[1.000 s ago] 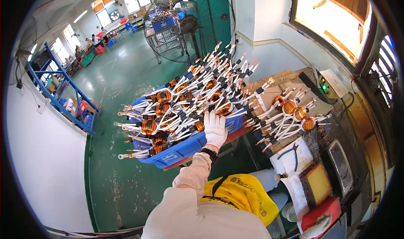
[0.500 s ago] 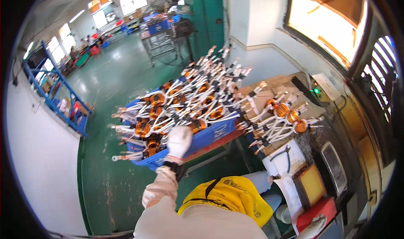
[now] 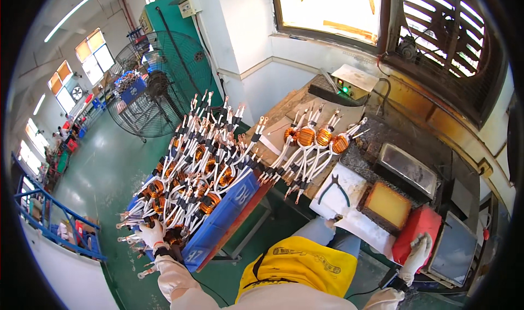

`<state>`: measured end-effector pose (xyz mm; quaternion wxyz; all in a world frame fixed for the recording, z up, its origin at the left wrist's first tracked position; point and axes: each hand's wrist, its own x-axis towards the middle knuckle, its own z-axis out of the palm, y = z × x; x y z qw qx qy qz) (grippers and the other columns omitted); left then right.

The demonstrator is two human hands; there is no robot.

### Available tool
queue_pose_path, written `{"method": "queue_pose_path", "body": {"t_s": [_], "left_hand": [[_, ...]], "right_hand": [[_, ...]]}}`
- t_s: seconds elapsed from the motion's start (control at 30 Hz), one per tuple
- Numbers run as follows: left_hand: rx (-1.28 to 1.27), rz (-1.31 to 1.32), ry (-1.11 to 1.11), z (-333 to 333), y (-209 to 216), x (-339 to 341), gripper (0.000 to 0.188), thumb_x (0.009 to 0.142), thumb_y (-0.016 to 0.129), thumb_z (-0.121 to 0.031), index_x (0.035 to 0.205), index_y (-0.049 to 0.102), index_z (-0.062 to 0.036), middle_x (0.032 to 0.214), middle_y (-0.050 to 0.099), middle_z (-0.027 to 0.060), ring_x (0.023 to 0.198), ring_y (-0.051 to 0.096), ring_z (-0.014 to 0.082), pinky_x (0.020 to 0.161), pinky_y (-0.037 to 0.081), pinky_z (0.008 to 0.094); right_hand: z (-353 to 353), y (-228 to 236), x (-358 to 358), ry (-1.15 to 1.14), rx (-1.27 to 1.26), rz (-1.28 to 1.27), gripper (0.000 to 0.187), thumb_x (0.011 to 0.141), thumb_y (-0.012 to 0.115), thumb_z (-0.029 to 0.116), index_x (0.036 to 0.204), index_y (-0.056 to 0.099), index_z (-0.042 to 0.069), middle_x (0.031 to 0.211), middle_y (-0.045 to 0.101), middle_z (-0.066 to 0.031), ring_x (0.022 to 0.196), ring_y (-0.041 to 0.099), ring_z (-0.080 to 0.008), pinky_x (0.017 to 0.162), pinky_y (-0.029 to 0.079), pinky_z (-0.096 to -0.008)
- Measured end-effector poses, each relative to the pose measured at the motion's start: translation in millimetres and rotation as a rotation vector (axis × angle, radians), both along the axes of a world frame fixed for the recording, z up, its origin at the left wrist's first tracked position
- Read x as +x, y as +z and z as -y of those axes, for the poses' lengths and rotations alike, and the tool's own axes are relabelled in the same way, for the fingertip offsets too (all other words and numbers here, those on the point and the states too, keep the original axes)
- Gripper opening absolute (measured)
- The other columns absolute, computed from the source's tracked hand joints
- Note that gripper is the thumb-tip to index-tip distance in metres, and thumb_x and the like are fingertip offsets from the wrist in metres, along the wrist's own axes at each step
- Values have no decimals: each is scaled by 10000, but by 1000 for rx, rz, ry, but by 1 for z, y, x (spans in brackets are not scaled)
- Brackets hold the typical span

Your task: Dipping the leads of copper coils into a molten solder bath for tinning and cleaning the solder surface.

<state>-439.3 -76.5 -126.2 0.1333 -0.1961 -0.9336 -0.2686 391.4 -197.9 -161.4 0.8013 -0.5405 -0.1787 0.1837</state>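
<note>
Left hand [image 3: 151, 234]: white-gloved, fingers down among leads at the near end of the bin; I cannot tell whether they grip one.
Coils [image 3: 155, 188]: copper-wound with white leads, heaped beyond and to the right of the left hand.
Bin [image 3: 222, 216]: blue, under the heap, its long wall running away to the right of the left hand.
Loose coils [image 3: 307, 137]: four in a row on the tabletop [image 3: 288, 106], beyond and between both hands.
Pliers [image 3: 334, 180]: on a white sheet, beyond the right hand and to its left.
Yellow slab [image 3: 386, 205]: in a dark frame, beyond the right hand, slightly left.
Metal tray [image 3: 406, 169]: farther beyond the right hand.
Red piece [image 3: 412, 228]: under and just left of the right hand.
Right hand [image 3: 417, 254]: gloved, fingers loosely extended over the red piece, grasping nothing.
</note>
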Motion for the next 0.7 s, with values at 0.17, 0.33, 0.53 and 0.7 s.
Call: {"method": "queue_pose_path", "body": {"t_s": [0.17,0.33,0.53,0.7], "left_hand": [[-54,-29,12,7,8,-14,668,685,748,-475,1162,576,-40,1134,534,276,1000,566,425,866,471,482],[76,-78,-47,12,14,-5,498,693,774,-443,962,644,-46,954,612,211,900,595,376,806,479,447],[153,-32,158,-15,81,56,437,659,808,-372,942,664,-71,1076,581,187,964,586,355,850,470,427],[397,-393,-70,-23,129,82,405,669,811,-323,922,637,-59,999,540,140,869,557,276,811,479,377]], "right_hand": [[-5,6,-7,35,-29,19,274,979,510,183,1222,534,59,987,628,-36,760,566,-77,642,475,-217],[-2,8,-5,36,-44,23,273,981,507,193,1218,535,60,994,633,-48,767,575,-91,653,474,-221],[-12,51,-23,-21,-303,172,287,985,501,217,1226,536,65,977,638,-24,775,576,-81,665,461,-216],[-29,79,-52,202,-344,422,241,991,466,141,1188,550,31,923,621,-29,714,526,-64,630,444,-215]]}}
